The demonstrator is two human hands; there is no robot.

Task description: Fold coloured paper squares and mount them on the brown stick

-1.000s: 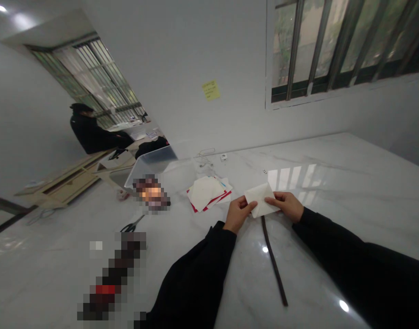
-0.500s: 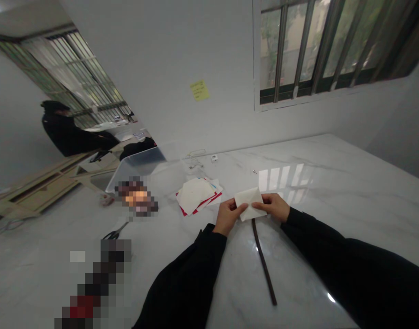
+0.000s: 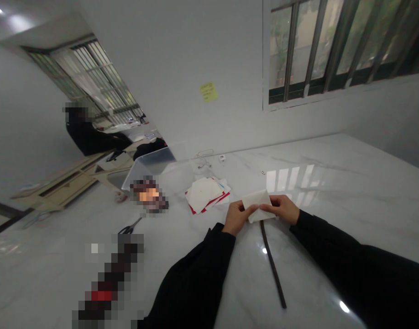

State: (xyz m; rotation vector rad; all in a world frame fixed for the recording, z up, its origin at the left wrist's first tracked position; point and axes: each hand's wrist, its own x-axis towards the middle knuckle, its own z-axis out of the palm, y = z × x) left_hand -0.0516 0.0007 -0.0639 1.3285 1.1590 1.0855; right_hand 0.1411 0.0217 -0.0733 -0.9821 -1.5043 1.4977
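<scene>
A small cream-white paper [image 3: 259,198], folded like an envelope, is pinched between both hands just above the marble-patterned table. My left hand [image 3: 236,216] grips its left side, thumb lying across the front. On the other side my right hand [image 3: 284,209] holds the right edge, its thumb reaching in until the two thumb tips nearly meet at the middle. The fingers behind the paper are hidden. Below the paper's lower edge a thin dark brown strip [image 3: 273,267] stretches toward me on the table; I cannot tell whether its upper end touches the paper.
Left of my hands lies a pile of white and red papers [image 3: 205,194]. Scissors [image 3: 129,227] rest farther left, by blurred-out items. A clear plastic bin [image 3: 154,159] stands behind. A white plug adapter [image 3: 222,158] sits near the wall [image 3: 237,119]. A person [image 3: 89,137] sits at far left.
My thumbs have come closer together on the paper. The whole scene has shifted slightly right in view as my head turned; the strip and the paper pile stay in place.
</scene>
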